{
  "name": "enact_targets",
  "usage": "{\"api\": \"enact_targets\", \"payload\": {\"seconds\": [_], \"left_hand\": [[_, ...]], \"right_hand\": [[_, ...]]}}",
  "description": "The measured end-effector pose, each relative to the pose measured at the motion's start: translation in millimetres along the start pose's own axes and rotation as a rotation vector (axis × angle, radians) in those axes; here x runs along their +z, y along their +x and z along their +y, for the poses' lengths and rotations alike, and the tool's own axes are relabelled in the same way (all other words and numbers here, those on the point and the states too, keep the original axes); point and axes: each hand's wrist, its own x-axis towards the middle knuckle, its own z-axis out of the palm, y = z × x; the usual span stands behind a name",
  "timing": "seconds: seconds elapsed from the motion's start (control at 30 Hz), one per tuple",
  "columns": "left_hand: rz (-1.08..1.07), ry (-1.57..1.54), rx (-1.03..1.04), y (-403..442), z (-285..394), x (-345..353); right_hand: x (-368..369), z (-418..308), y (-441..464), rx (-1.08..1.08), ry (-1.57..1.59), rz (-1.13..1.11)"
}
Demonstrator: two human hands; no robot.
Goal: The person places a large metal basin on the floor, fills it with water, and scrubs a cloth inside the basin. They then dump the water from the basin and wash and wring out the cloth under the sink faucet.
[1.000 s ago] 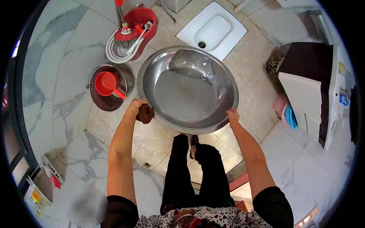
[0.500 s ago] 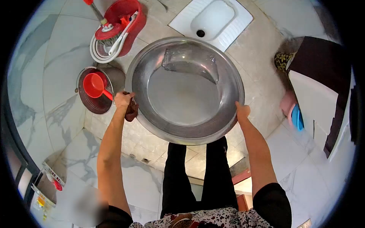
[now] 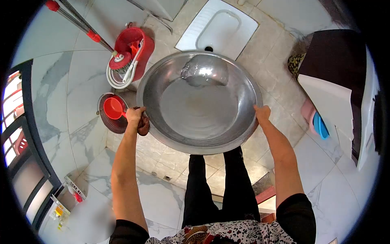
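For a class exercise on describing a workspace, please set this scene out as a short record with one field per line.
left grip: at the rim of the metal basin, holding a brown item, perhaps cloth
right grip: on the basin's opposite rim
basin contents: clear liquid, apparently pooled toward the far side
near left grip: metal bucket holding a red dipper
beyond basin: white squat toilet
far left: mop in a red bucket
right side: pink basin, blue basin

We can read no words, labels, brands, numbers or signs on any of the things here.
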Motion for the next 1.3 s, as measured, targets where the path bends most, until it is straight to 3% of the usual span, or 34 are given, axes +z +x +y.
{"api": "enact_targets", "payload": {"seconds": [0.1, 0.33, 0.37, 0.47, 0.53, 0.6, 0.63, 0.67, 0.73, 0.77, 0.87, 0.9, 1.0, 1.03, 1.07, 1.17, 1.23, 1.27, 1.3], "left_hand": [[-0.036, 0.156, -0.017, 9.4, 22.8, -5.4], [-0.096, 0.074, -0.021, 57.5, 52.5, -7.8], [-0.044, 0.135, 0.109, 56.6, 63.5, -10.3], [-0.001, 0.233, 0.112, 61.2, 92.8, -19.0], [0.015, 0.205, 0.096, 67.7, 105.0, -20.3], [-0.131, -0.034, 0.077, 70.8, 115.7, -25.7], [-0.008, 0.172, 0.201, 90.7, 111.4, -21.7], [-0.006, 0.178, 0.200, 107.3, 106.2, -23.4], [-0.207, 0.021, 0.131, 130.5, 105.9, -28.5], [-0.110, 0.218, 0.047, 140.4, 117.5, -32.5], [-0.126, 0.135, 0.088, 154.4, 128.5, -44.1], [-0.034, 0.283, 0.156, 135.5, 150.3, -54.6], [-0.037, 0.286, 0.083, 122.7, 194.3, -78.2], [-0.132, 0.089, 0.204, 131.3, 195.5, -81.3], [-0.134, 0.095, 0.206, 134.7, 202.8, -84.9], [-0.249, 0.456, 0.432, 139.0, 234.3, -102.7], [-0.394, 0.259, 0.302, 145.0, 257.0, -113.1], [-0.465, 0.161, 0.234, 142.9, 265.3, -116.5], [-0.395, 0.126, 0.352, 140.9, 274.7, -119.4]], "right_hand": [[-22.7, -14.9, 13.0, 0.027, 0.064, -0.065], [-41.1, -34.1, 63.8, -0.111, 0.097, -0.054], [-42.4, -36.2, 71.7, -0.107, 0.101, -0.056], [-49.3, -44.7, 96.2, -0.036, 0.002, -0.144], [-54.3, -49.5, 107.3, -0.041, -0.065, -0.178], [-57.0, -52.4, 111.3, -0.016, -0.035, -0.170], [-57.2, -54.4, 113.0, 0.005, -0.005, -0.160], [-57.6, -56.9, 113.9, 0.007, -0.001, -0.165], [-58.5, -61.1, 115.6, 0.006, -0.045, -0.180], [-57.0, -62.1, 118.6, 0.007, -0.040, -0.182], [-44.8, -60.9, 127.1, 0.005, -0.049, -0.210], [-34.7, -54.9, 135.3, -0.048, -0.038, -0.187], [-32.8, -57.7, 141.5, -0.137, -0.041, -0.158], [-35.0, -59.9, 142.1, -0.179, -0.061, -0.153], [-40.7, -64.4, 143.0, -0.174, -0.057, -0.155], [-48.4, -77.2, 148.0, -0.259, -0.114, -0.319], [-44.7, -79.0, 153.8, -0.048, 0.023, -0.329], [-43.2, -80.2, 156.3, -0.041, 0.027, -0.331], [-41.8, -81.1, 159.1, -0.113, -0.082, -0.355]]}}
